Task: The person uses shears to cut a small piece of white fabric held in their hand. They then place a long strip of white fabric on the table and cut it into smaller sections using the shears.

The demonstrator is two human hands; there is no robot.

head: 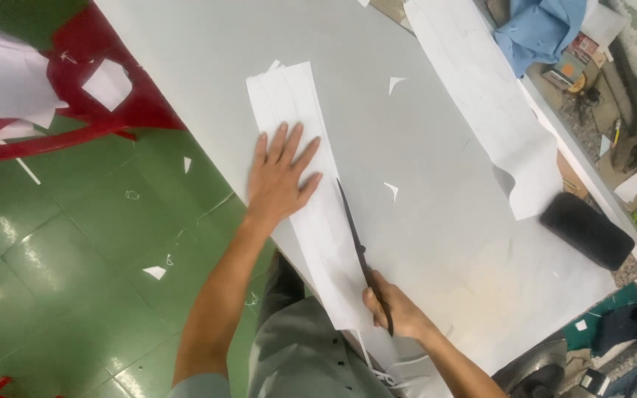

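Flatly, the left hand presses its spread fingers on a long white paper strip lying on the grey table. Just beside them, the right hand is clamped around dark scissors (blades shut, tips toward the left thumb).

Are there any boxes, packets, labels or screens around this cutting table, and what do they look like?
Small packet: top right beyond the table edge, beside the blue cloth; boxy, red and white, its print too small to tell.
Yellow-and-grey item: just below it, boxy, kind unclear.
No screens or signs show.
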